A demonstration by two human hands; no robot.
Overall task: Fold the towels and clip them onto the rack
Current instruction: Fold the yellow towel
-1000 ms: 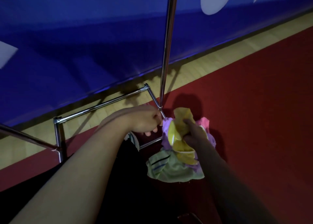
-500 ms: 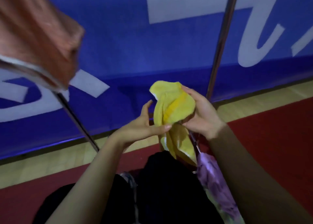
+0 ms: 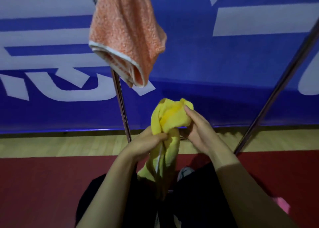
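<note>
Hands (image 3: 174, 138) gripping yellow towel (image 3: 170, 122), hanging vertically

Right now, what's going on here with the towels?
A person holds a bunched yellow towel in both hands: the left hand grips its middle, the right hand pinches the top edge. It isn't folded or on the rack yet. An orange towel already hangs up there.
</note>
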